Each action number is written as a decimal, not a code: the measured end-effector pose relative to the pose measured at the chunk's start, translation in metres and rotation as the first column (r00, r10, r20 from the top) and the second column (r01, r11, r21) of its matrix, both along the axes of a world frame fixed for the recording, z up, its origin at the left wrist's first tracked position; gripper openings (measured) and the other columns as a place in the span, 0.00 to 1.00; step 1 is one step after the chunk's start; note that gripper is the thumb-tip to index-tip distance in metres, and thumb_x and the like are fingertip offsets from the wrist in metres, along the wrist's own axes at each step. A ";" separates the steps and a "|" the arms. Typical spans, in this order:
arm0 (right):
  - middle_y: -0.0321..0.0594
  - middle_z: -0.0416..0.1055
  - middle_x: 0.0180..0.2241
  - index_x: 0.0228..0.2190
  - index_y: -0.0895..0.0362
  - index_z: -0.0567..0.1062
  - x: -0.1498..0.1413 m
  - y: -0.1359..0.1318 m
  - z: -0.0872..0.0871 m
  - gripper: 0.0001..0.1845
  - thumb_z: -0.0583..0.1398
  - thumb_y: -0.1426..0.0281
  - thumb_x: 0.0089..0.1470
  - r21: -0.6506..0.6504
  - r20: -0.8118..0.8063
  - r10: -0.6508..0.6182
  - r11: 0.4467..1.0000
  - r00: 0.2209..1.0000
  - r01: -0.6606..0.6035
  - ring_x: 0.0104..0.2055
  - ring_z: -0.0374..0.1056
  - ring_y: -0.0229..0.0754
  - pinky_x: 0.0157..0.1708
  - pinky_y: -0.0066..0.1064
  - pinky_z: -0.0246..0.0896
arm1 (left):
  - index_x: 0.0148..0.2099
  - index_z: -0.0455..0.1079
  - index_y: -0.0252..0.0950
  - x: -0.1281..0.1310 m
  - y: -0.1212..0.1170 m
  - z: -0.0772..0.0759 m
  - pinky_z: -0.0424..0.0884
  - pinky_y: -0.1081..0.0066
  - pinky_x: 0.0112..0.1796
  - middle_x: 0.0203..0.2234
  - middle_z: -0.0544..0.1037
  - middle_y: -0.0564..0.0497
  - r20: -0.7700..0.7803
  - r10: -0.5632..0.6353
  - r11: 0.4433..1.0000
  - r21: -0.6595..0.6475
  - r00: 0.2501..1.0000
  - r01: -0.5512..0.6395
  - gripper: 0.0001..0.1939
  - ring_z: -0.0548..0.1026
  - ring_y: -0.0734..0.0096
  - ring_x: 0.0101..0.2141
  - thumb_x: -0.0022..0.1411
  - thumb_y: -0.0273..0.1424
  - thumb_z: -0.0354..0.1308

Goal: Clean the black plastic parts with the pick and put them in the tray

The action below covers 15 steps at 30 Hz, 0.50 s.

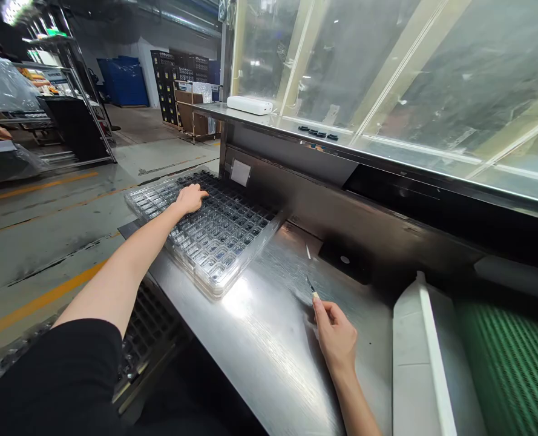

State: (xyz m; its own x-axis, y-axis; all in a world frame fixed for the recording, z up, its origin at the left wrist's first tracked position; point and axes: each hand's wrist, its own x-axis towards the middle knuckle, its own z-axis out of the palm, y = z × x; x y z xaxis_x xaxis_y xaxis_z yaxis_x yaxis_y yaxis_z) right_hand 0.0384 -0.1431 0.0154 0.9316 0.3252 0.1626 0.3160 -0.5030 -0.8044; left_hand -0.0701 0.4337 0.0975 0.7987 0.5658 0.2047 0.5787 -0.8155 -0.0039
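My left hand (pixel 191 198) reaches out over a clear plastic tray (pixel 214 284) with many small compartments. Its fingers curl down at the tray's far part, and whatever they pinch is hidden under the hand. Small black parts (pixel 214 213) sit in many of the compartments, while those along the left side look bare. In front of me, my right hand (pixel 335 336) is closed around the pale handle of a small craft knife (pixel 311 286), its thin dark blade pointing up and away. The knife is held above the metal tabletop (pixel 269 345), apart from the tray.
A black flat object (pixel 345 260) and a thin white strip (pixel 308 251) lie near the back panel. To the right, a white guard (pixel 416 357) borders a green belt (pixel 509 369). Several black pieces (pixel 318 132) and a white case (pixel 249 105) rest on the upper ledge.
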 end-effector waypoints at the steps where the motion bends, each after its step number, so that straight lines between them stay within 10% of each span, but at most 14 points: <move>1: 0.38 0.72 0.24 0.30 0.53 0.78 0.000 0.000 0.000 0.42 0.56 0.27 0.57 -0.001 0.003 0.001 1.000 1.000 -0.001 0.28 0.66 0.46 0.33 0.34 0.57 | 0.68 0.77 0.49 0.000 0.000 -0.001 0.69 0.56 0.59 0.56 0.75 0.40 -0.006 -0.005 1.000 -0.007 1.000 0.005 0.27 0.72 0.48 0.59 0.74 0.34 0.47; 15: 0.38 0.72 0.25 0.30 0.53 0.78 0.001 -0.001 -0.001 0.42 0.56 0.26 0.56 -0.011 -0.012 -0.001 1.000 1.000 0.001 0.29 0.66 0.46 0.32 0.34 0.58 | 0.60 0.80 0.46 0.022 0.030 0.001 0.76 0.68 0.49 0.51 0.84 0.49 -0.079 0.050 0.969 -0.238 0.996 -0.068 0.20 0.82 0.58 0.49 0.70 0.40 0.59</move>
